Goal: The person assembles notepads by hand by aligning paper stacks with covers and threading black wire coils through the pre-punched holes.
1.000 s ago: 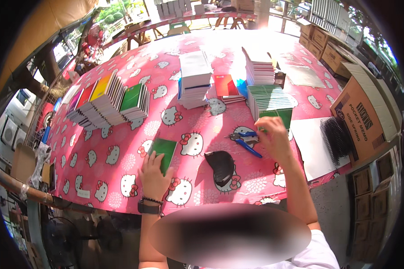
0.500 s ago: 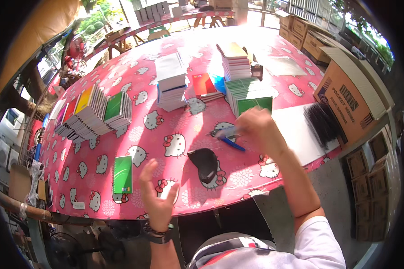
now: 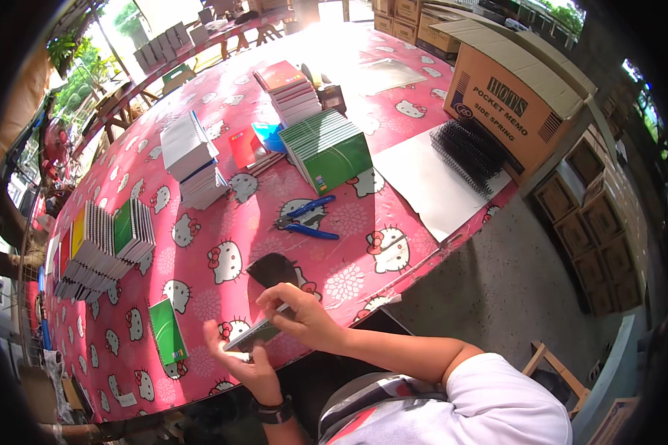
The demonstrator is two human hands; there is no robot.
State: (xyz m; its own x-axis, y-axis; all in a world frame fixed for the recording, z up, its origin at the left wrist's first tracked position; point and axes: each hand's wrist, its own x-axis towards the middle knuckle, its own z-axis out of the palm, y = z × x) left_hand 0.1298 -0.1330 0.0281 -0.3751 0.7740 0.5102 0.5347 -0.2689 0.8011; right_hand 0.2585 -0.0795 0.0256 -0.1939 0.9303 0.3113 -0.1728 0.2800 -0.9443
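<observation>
**Both hands hold one small pad at the near edge**

Your two hands meet low over the near edge of the counter [image 3: 200,297]. Between them is a small flat pad [image 3: 251,336]. Its long side runs from your left hand [image 3: 239,361] up and across to your right hand [image 3: 304,320]. Your left hand is under it, fingers open and cupped. Your right hand is closed on the far end, with one finger stretched out along the top. Both hands touch the pad, so neither has to reach.

Just past your right hand, touching nothing else, lies a black piece [image 3: 273,269] on the pink cloth. A bit farther out are the blue pliers [image 3: 306,219]. To the left of your left hand lies a green notebook [image 3: 168,331], flat, its long side pointing away from you.

Well beyond your hands sit the stacks: green books [image 3: 326,150] straight ahead, a white stack [image 3: 191,157] to the left of them, and a row of books [image 3: 104,245] far off to the left. Off to the right are black wire coils [image 3: 471,152] on a white sheet, beside a big box [image 3: 519,96].

Nothing stands between your hands and the black piece.
</observation>
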